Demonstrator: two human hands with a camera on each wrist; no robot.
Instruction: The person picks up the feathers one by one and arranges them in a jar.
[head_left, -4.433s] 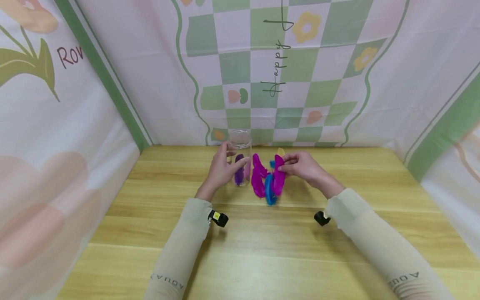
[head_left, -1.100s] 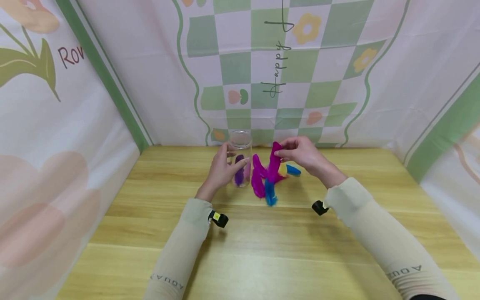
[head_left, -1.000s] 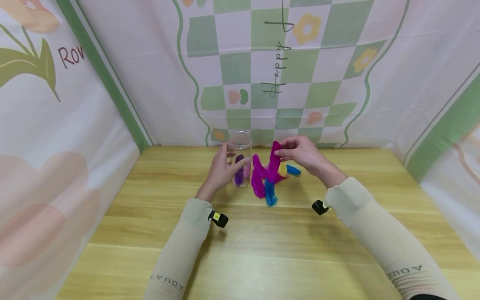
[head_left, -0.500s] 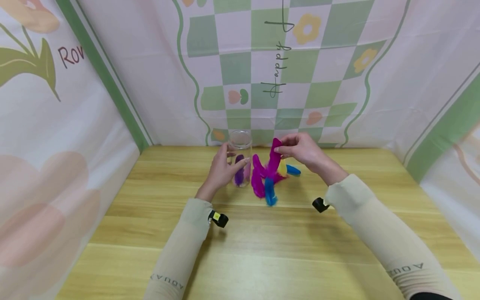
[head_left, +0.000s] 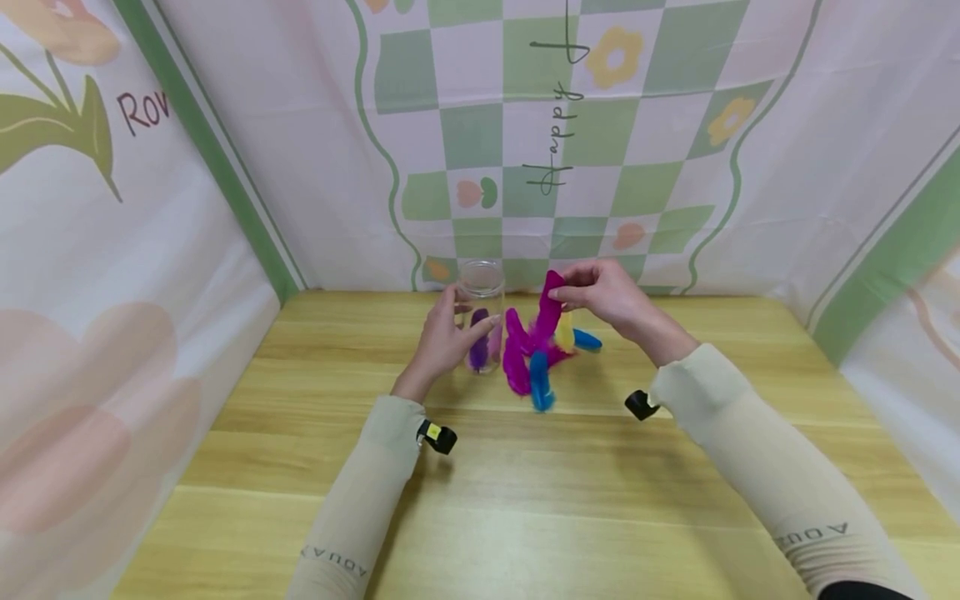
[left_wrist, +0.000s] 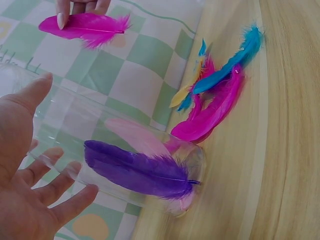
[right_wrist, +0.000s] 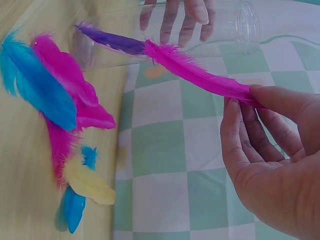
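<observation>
My left hand (head_left: 442, 335) holds a clear, open-topped jar (head_left: 481, 287) upright on the table, thumb on one side and fingers on the other. Inside the jar are a purple feather (left_wrist: 135, 170) and a pale pink one (left_wrist: 137, 136). Between thumb and fingertips my right hand (right_wrist: 277, 132) pinches a magenta feather (right_wrist: 200, 80) by its broad end, quill end hanging down. This feather is raised above a small pile, just right of the jar and lower than its rim. In the pile lie magenta feathers (left_wrist: 215, 112), blue feathers (left_wrist: 230, 65) and a yellow feather (right_wrist: 89, 182).
The wooden table (head_left: 510, 500) stretches toward me in front of the jar and pile. Right behind them hangs a green-and-white checked cloth (head_left: 525, 237) at the table's back edge. Patterned cloth (head_left: 150, 333) also closes the left side.
My right hand has lifted the magenta feather from the pile and keeps rising slightly. A blue feather now lies apart at the pile's right. The left hand and jar stay put.
</observation>
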